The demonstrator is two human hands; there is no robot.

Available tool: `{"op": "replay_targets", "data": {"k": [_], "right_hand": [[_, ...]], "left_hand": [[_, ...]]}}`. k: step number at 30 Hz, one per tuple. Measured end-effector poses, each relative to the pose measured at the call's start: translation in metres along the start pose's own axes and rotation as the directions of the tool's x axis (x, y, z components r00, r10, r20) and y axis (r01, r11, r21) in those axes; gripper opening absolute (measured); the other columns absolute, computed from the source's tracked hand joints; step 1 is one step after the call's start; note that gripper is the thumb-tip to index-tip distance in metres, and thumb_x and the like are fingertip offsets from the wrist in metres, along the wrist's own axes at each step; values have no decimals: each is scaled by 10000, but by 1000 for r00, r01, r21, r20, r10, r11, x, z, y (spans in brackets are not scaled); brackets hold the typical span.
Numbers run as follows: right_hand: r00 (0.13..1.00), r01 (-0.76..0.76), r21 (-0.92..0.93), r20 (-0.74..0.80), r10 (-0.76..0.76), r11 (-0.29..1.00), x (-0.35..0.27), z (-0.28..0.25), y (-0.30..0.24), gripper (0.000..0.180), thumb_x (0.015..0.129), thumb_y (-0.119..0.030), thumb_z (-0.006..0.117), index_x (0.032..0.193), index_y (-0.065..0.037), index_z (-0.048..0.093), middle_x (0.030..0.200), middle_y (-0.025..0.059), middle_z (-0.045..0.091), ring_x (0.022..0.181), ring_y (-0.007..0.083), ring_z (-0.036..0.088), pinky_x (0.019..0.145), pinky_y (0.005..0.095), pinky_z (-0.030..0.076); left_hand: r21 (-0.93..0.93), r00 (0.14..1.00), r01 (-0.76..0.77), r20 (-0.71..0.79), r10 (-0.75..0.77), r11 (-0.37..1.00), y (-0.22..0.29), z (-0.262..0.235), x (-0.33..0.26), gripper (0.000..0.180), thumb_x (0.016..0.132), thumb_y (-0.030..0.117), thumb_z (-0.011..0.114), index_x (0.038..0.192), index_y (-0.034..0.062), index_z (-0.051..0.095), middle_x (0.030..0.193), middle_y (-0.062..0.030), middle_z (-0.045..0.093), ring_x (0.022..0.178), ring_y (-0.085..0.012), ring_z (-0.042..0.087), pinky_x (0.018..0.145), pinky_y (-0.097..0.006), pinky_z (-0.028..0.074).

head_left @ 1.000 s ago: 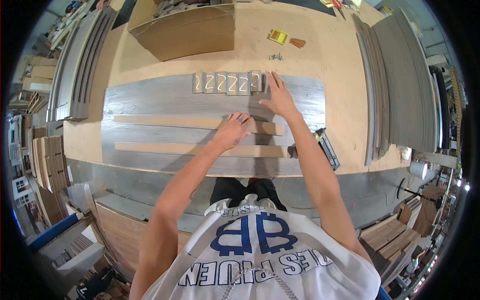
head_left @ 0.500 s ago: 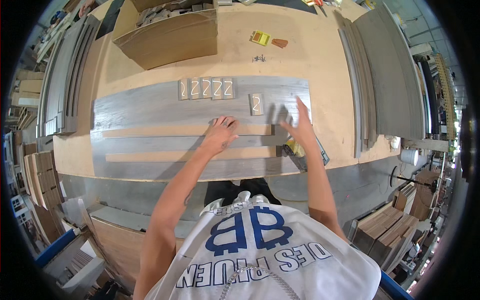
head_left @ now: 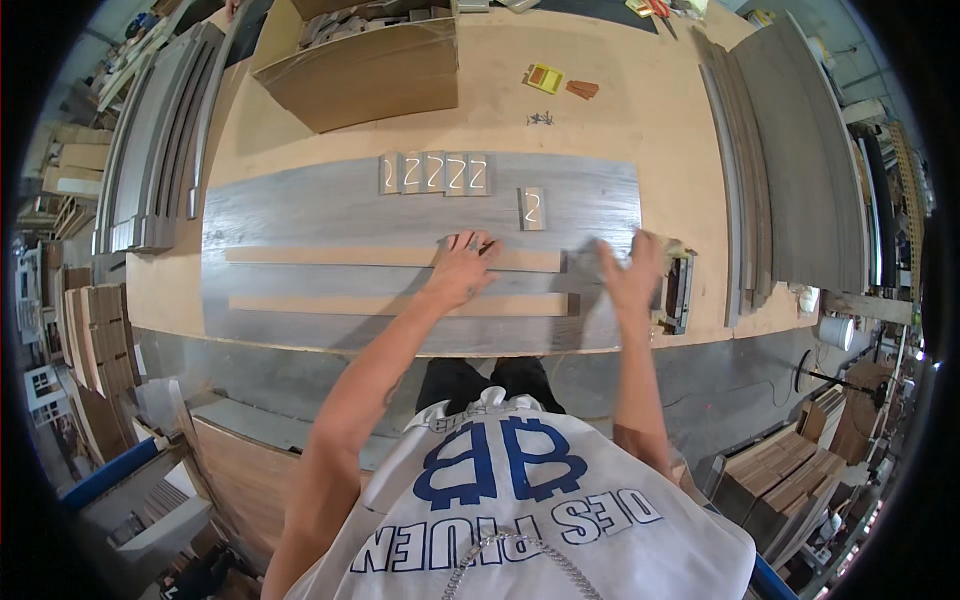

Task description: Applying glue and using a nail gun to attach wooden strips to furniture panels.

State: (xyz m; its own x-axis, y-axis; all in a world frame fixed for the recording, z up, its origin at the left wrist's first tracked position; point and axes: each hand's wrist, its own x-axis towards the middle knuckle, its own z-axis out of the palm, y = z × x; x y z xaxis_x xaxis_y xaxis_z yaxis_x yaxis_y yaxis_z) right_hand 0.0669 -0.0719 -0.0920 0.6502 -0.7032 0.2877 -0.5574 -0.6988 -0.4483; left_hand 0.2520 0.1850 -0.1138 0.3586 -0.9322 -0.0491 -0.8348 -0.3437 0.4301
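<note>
My left hand (head_left: 464,274) lies on the upper tan strip (head_left: 330,257) of a grey wood panel (head_left: 300,205), its fingers bent a little and apart. Slightly blurred, my right hand (head_left: 632,278) hovers over the panel's right end with thumb and fingers apart, nothing seen in it. Just right of it, partly hidden by that hand, is a dark hand tool (head_left: 679,292) whose kind I cannot make out. Below the left hand runs a second tan strip (head_left: 400,304). A small block with a white glue squiggle (head_left: 533,208) lies beyond my hands, right of a row of several similar blocks (head_left: 434,174).
A cardboard box (head_left: 370,85) of wood pieces stands at the back. Near it lie a yellow tray (head_left: 543,78), brown shims (head_left: 583,90) and a small heap of screws or nails (head_left: 540,118). Stacked grey boards flank the table at left (head_left: 165,150) and right (head_left: 805,160).
The view has shifted slightly. My right hand has moved right and nearer me. The tool now sits farther right, past the panel's end, and is turned. My left hand remains on the upper strip.
</note>
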Motion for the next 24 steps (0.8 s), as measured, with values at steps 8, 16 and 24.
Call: {"op": "replay_targets", "data": {"k": [8,16,24], "right_hand": [[942,-87,-101,316,114,991,31,78,-57,496,785,-369,809,1040,7,609,1091,207,586,1070,388,576,890,503,514],[885,147,74,435,-165,986,-32,8,5,476,742,-232,809,1161,-82,638,1194,117,568,1185,334,508,980,484,419],[821,239,267,458,-341,934,-21,13,-4,494,735,-201,837,1181,-96,653,1215,61,563,1197,294,487,990,458,363]], "left_hand": [[51,998,-40,56,37,998,2,14,4,570,946,364,628,1406,55,492,1249,-138,530,1203,-339,456,1056,-490,358],[-4,967,-66,247,65,998,15,-39,16,608,963,482,580,1378,43,520,1225,-168,544,1198,-349,509,1018,-447,442],[-99,987,-147,57,153,984,12,-7,24,587,935,434,647,1311,-7,559,1187,-171,562,1153,-368,522,1008,-448,449]]}}
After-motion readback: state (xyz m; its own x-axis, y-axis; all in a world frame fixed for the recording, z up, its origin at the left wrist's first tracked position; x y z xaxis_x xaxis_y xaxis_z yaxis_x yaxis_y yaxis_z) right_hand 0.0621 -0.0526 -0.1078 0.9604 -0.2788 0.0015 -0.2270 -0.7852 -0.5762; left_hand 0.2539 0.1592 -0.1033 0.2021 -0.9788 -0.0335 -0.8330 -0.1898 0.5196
